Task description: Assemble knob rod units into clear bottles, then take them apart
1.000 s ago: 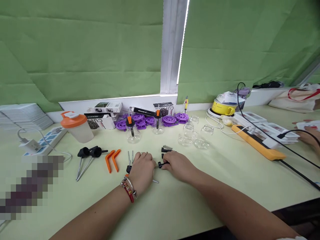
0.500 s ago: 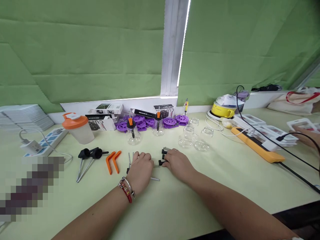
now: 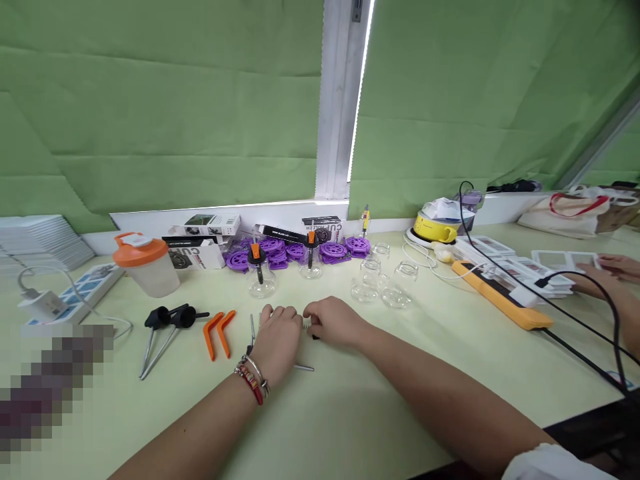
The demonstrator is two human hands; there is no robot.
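My left hand (image 3: pixel 277 339) rests low over the table with its fingers curled down. Thin metal rods (image 3: pixel 304 367) stick out from beneath it, and what its fingers hold is hidden. Close beside it, my right hand (image 3: pixel 334 321) is closed over small black parts, of which one black end (image 3: pixel 315 337) shows under the fingers. Between the two hands a bit of a coil spring (image 3: pixel 306 326) is visible. Left of my hands lie two orange handles (image 3: pixel 226 333) and two black scoop-like pieces (image 3: pixel 185 317) with metal rods.
Behind stand glass jars (image 3: pixel 395 297), two with black-and-orange tops (image 3: pixel 256 255), and purple discs (image 3: pixel 333 251). A shaker bottle (image 3: pixel 157 283) and white power strip (image 3: pixel 103 277) are left. An orange power strip (image 3: pixel 500 297), cables and another person's hands (image 3: pixel 620 268) are right.
My right hand has moved slightly left, towards my left hand, and now covers most of the black parts. The view has shifted a little. The other person's hands show more at the right.
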